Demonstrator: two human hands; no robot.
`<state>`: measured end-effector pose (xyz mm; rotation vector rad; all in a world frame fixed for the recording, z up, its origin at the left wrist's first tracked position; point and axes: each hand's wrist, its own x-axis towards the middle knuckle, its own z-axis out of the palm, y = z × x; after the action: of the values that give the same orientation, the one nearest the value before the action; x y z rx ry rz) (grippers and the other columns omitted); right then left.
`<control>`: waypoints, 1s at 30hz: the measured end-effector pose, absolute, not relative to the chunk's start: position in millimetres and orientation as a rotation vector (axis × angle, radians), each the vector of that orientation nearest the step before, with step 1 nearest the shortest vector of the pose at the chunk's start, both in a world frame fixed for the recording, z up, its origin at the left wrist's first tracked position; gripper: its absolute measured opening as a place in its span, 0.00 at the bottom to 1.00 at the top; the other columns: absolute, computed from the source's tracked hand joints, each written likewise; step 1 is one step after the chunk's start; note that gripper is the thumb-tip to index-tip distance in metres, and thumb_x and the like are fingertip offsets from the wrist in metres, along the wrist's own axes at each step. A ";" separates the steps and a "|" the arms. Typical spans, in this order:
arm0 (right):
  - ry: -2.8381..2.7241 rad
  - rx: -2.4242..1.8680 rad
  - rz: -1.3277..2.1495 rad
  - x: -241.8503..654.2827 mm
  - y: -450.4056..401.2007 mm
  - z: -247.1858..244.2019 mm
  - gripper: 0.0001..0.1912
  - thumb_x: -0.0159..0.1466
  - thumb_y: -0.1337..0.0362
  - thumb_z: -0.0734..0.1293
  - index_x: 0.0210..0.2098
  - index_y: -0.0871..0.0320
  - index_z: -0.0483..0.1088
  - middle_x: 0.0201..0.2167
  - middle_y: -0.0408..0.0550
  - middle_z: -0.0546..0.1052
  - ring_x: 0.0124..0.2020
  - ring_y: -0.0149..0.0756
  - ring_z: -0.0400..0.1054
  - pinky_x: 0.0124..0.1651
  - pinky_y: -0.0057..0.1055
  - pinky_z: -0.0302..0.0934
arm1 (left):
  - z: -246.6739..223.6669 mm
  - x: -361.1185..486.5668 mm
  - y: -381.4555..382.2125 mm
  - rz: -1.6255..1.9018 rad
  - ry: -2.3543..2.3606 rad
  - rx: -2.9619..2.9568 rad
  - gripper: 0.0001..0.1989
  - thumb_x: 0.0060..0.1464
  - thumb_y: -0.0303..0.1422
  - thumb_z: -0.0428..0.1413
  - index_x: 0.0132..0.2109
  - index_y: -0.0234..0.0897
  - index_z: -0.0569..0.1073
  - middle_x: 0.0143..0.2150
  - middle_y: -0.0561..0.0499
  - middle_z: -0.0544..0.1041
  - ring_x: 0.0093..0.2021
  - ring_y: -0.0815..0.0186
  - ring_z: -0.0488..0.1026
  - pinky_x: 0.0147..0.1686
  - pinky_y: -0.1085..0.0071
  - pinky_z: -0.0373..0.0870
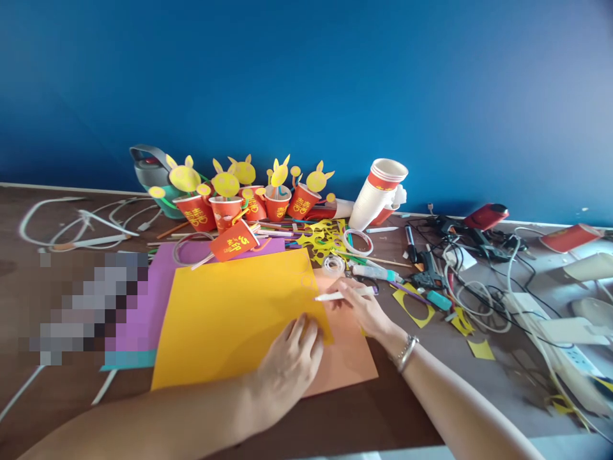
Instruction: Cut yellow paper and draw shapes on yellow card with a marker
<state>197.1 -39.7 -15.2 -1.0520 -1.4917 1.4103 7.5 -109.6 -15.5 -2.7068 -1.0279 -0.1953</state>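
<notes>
My left hand (293,358) rests on the lower right part of a yellow sheet (225,313), its fingers bent and close together; whether anything is under them is hidden. In my right hand (357,305) is a white pen (342,294), held nearly level, its tip pointing left over the sheet's right side. Faint round outlines show near the sheet's upper right corner. An orange-pink sheet (352,358) lies partly under the yellow one, and a purple sheet (160,281) sticks out at the left.
Behind the sheets stand red cups (196,214) with yellow rabbit-like cutouts, and a tipped red cup (234,241). A white cup stack (376,195) leans at back centre. Yellow scraps (325,237), glue guns (428,276), cables and a power strip (575,358) lie rightward.
</notes>
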 end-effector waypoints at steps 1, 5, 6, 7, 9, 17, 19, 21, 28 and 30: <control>-1.481 -1.075 1.421 196.2 -39.1 -15.6 0.18 0.65 0.50 0.61 0.28 0.58 0.68 0.21 0.44 0.70 0.24 0.32 0.64 0.30 0.29 0.60 | -15.0 7.5 -109.3 -0.182 -1.012 -2.721 0.15 0.56 0.23 0.48 0.50 0.28 0.71 0.47 0.40 0.73 0.49 0.56 0.69 0.47 0.61 0.67; -1.510 -1.148 1.358 193.2 -40.1 -12.6 0.14 0.59 0.53 0.66 0.29 0.58 0.65 0.23 0.43 0.70 0.24 0.31 0.65 0.27 0.26 0.59 | -14.1 7.3 -109.3 -0.136 -0.974 -2.735 0.15 0.56 0.24 0.48 0.50 0.27 0.71 0.46 0.40 0.73 0.47 0.59 0.69 0.43 0.65 0.69; -1.537 -1.160 1.313 192.6 -40.5 -11.8 0.14 0.59 0.53 0.66 0.28 0.58 0.65 0.24 0.43 0.71 0.25 0.31 0.65 0.28 0.26 0.60 | -14.3 7.4 -109.5 -0.138 -0.980 -2.732 0.15 0.56 0.24 0.49 0.50 0.27 0.70 0.47 0.40 0.72 0.47 0.59 0.69 0.43 0.65 0.69; -1.569 -1.172 1.273 192.1 -40.8 -11.4 0.14 0.59 0.54 0.65 0.27 0.58 0.65 0.24 0.44 0.71 0.26 0.32 0.65 0.29 0.27 0.60 | -14.6 7.4 -109.8 -0.139 -0.986 -2.735 0.15 0.56 0.24 0.49 0.50 0.27 0.71 0.47 0.41 0.72 0.47 0.59 0.69 0.43 0.65 0.69; -1.610 -1.201 1.239 191.4 -40.8 -11.8 0.14 0.61 0.55 0.63 0.25 0.58 0.64 0.22 0.44 0.71 0.25 0.32 0.66 0.29 0.27 0.60 | -15.3 7.5 -110.1 -0.124 -0.990 -2.755 0.14 0.55 0.23 0.49 0.48 0.28 0.71 0.46 0.42 0.72 0.46 0.59 0.69 0.41 0.66 0.70; -1.654 -1.298 1.196 191.5 -38.8 -14.2 0.12 0.55 0.60 0.64 0.21 0.57 0.58 0.18 0.41 0.67 0.20 0.28 0.59 0.22 0.24 0.52 | -11.5 9.0 -110.5 -0.067 -0.949 -2.741 0.12 0.56 0.25 0.50 0.47 0.28 0.72 0.44 0.41 0.73 0.44 0.60 0.70 0.38 0.66 0.70; -1.635 -1.295 1.223 191.5 -38.6 -14.5 0.12 0.56 0.59 0.64 0.22 0.57 0.58 0.17 0.41 0.67 0.19 0.28 0.60 0.22 0.24 0.52 | -10.8 9.4 -110.6 -0.064 -0.957 -2.747 0.11 0.57 0.26 0.50 0.46 0.29 0.72 0.43 0.41 0.73 0.44 0.60 0.70 0.38 0.67 0.71; -1.646 -1.311 1.171 191.5 -38.0 -15.7 0.10 0.54 0.61 0.65 0.22 0.58 0.59 0.18 0.40 0.67 0.20 0.27 0.59 0.22 0.23 0.51 | -10.7 9.4 -110.4 -0.060 -0.962 -2.761 0.11 0.57 0.25 0.49 0.45 0.29 0.72 0.44 0.41 0.73 0.44 0.60 0.71 0.38 0.67 0.71; -1.627 -1.307 1.250 192.7 -35.5 -21.0 0.15 0.55 0.56 0.66 0.22 0.57 0.59 0.17 0.41 0.68 0.19 0.29 0.61 0.21 0.24 0.52 | -8.3 7.9 -108.8 -0.007 -0.951 -2.807 0.11 0.58 0.24 0.48 0.45 0.30 0.72 0.45 0.41 0.73 0.43 0.60 0.71 0.35 0.67 0.70; -1.668 -1.320 1.135 193.1 -35.6 -20.3 0.14 0.52 0.58 0.68 0.21 0.58 0.59 0.18 0.41 0.66 0.20 0.27 0.58 0.21 0.23 0.50 | -7.4 7.5 -108.6 -0.001 -0.947 -2.814 0.11 0.58 0.24 0.48 0.45 0.30 0.72 0.45 0.41 0.73 0.44 0.60 0.70 0.36 0.67 0.70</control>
<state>193.1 -35.6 -20.3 -1.3203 -1.6680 1.1348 7.5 -108.6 -7.4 -2.8141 -0.9465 -0.0015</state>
